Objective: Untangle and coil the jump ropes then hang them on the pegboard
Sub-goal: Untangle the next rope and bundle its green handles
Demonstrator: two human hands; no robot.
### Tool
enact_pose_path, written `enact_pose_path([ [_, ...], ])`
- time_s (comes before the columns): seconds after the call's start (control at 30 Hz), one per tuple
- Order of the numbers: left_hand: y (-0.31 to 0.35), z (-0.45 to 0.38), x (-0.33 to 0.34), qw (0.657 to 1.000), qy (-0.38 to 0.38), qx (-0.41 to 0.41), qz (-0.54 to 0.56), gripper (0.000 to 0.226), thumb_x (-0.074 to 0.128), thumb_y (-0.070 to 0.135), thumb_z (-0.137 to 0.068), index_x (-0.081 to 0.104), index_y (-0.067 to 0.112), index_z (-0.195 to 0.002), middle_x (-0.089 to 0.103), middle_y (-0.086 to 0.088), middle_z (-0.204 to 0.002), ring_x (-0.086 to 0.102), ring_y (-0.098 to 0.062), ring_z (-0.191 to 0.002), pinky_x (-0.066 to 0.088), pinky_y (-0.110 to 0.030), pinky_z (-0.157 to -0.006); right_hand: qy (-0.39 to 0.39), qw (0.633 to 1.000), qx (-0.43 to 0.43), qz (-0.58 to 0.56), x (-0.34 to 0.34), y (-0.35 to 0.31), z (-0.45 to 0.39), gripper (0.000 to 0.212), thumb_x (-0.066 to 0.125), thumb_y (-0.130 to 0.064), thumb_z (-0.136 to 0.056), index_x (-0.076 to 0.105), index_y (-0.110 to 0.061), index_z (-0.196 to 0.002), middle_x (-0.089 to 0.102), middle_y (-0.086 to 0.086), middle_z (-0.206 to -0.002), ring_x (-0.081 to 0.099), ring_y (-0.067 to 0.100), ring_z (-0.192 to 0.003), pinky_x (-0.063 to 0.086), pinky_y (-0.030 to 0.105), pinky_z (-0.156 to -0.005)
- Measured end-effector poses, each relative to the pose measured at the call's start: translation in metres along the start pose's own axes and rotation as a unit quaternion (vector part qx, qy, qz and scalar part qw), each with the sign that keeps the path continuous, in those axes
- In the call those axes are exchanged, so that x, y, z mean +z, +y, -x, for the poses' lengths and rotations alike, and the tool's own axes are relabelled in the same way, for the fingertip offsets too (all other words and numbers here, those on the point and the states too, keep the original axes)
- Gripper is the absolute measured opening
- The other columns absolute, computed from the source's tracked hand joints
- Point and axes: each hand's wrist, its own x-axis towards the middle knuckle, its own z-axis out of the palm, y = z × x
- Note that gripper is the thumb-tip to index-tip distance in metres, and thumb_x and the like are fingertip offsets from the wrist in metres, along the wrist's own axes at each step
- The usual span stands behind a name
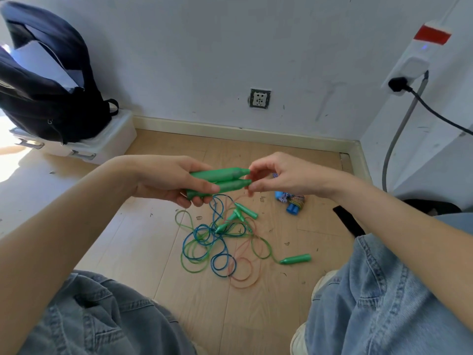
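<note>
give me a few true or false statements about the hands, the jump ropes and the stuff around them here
1. The left hand holds two green handles side by side. True.
2. The right hand grips a blue handle. False: its fingertips are at the tips of the green handles.
3. A tangle of ropes lies on the wooden floor. True.
4. The backpack lies flat on the floor. False: it sits on a white box.
5. A coiled rope with blue handles lies apart from the tangle. True.
</note>
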Motion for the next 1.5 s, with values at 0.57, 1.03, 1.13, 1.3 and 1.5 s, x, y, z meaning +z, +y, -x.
enact_pose_path([
  [0.57, -0.02, -0.031, 0.044, 0.972, -0.102, -0.128, -0.169, 0.007, 0.053, 0.011, -0.093, 0.054, 0.012, -0.086, 0.051, -0.001, -0.067, 0.046, -0.007, -0.054, 0.036, -0.014, -0.047, -0.11, 0.874, -0.155, 0.446, 0.046, -0.005, 0.0, 0.021, 0.055, -0.032, -0.089, 0.063, -0.012, -0.086, 0.063, 0.0, -0.086, 0.054, 0.017, -0.089, 0.04, 0.03, -0.073],
  [1.03, 0.009, 0.002, 0.018, 0.96, -0.134, 0.212, 0.125, 0.029, 0.069, 0.026, -0.076, 0.06, 0.018, -0.102, 0.054, 0.003, -0.074, 0.046, -0.006, -0.063, 0.038, -0.014, -0.056, 0.006, 0.876, -0.047, -0.48, 0.011, -0.023, 0.004, 0.032, 0.049, -0.022, -0.088, 0.061, -0.024, -0.059, 0.038, -0.007, -0.051, 0.028, 0.003, -0.046, 0.021, 0.019, -0.047],
  [1.13, 0.007, -0.006, 0.02, 0.959, -0.049, 0.229, 0.162, 0.02, 0.063, 0.016, -0.083, 0.058, 0.016, -0.101, 0.054, 0.003, -0.072, 0.045, -0.006, -0.061, 0.036, -0.015, -0.055, 0.11, 0.891, -0.031, -0.44, 0.017, -0.025, -0.001, 0.033, 0.036, -0.023, -0.1, 0.049, -0.018, -0.07, 0.033, -0.01, -0.047, 0.02, 0.004, -0.042, 0.013, 0.018, -0.042],
  [1.3, 0.008, -0.018, 0.02, 0.944, 0.083, 0.221, 0.231, 0.023, 0.058, 0.016, -0.076, 0.06, 0.015, -0.099, 0.056, 0.002, -0.069, 0.048, -0.005, -0.056, 0.039, -0.013, -0.05, 0.217, 0.898, 0.02, -0.383, 0.021, -0.018, -0.005, 0.036, 0.031, -0.032, -0.101, 0.054, -0.012, -0.08, 0.036, -0.009, -0.044, 0.022, 0.004, -0.038, 0.017, 0.015, -0.035],
  [1.5, 0.005, -0.009, 0.006, 0.972, -0.002, 0.163, 0.168, 0.024, 0.06, 0.019, -0.081, 0.066, 0.017, -0.104, 0.055, 0.004, -0.07, 0.045, -0.004, -0.058, 0.037, -0.013, -0.051, 0.157, 0.893, 0.007, -0.421, 0.002, -0.01, -0.003, 0.053, 0.027, -0.057, -0.094, 0.063, -0.02, -0.083, 0.053, -0.001, -0.058, 0.026, 0.007, -0.04, 0.019, 0.02, -0.038],
])
